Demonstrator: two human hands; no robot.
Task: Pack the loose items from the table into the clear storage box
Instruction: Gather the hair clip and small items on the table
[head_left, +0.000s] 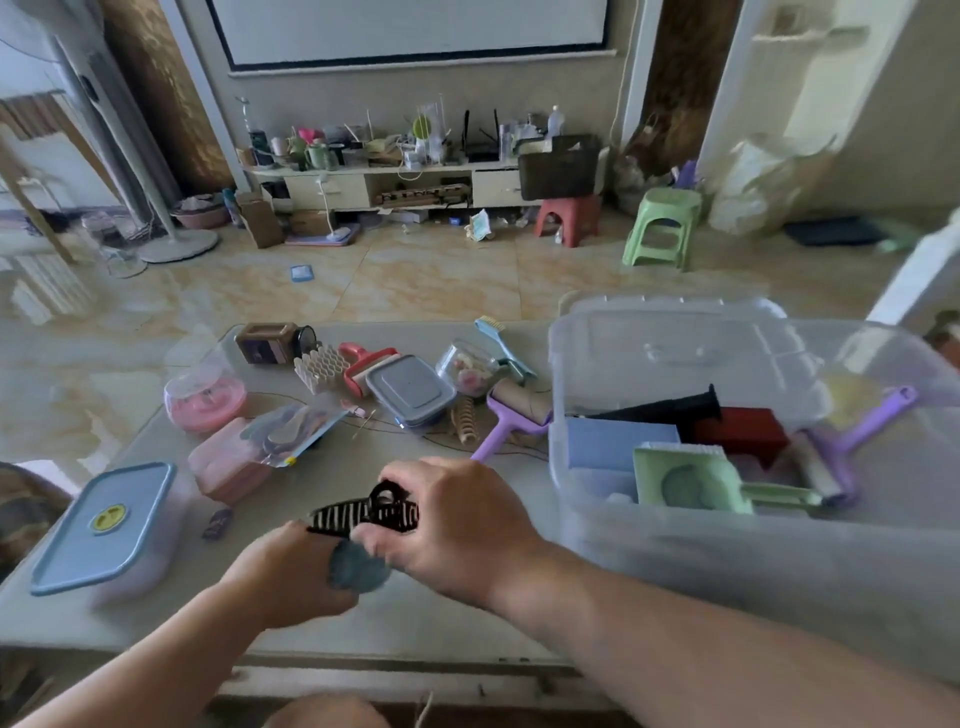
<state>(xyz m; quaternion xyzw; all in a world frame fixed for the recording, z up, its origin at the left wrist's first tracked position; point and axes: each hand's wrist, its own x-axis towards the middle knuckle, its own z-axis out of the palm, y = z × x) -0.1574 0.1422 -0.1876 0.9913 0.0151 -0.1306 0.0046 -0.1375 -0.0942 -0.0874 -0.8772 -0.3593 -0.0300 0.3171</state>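
You're mid-pickup: both hands are on the black plastic toothed hair claw clip (363, 512) at the near centre of the pale grey table (171, 618), about 6 o'clock from the clutter. Your right hand (457, 519) has fingers curled down over the clip's right end and hinge loop, clamped on it. Your left hand (296, 566) grips the left end; its fingers are mostly hidden, and a round dull-blue object (358, 566) sits between the two hands, can't tell which one holds it or what it is. The clip looks lifted just off the table, though blur makes that uncertain. The clear plastic storage box (675, 545) is at 3 o'clock from the clip, open, lid (675, 343) propped behind it, already holding a green dustpan-style brush (691, 480), a purple lint roller (852, 441), a blue block (613, 441), a red box (743, 431) and a black cone-shaped piece (670, 408). Next move, my read: release left, carry the clip right over the near wall, drop it in the free space at the box's left front. Still loose at 12 o'clock: blue-lidded food container (410, 387), second purple lint roller (509, 421), pink round tub (208, 400), white honeycomb organiser (319, 366); at 9 o'clock the blue-lidded clear box (104, 525). Plenty left, so early-to-middle progress
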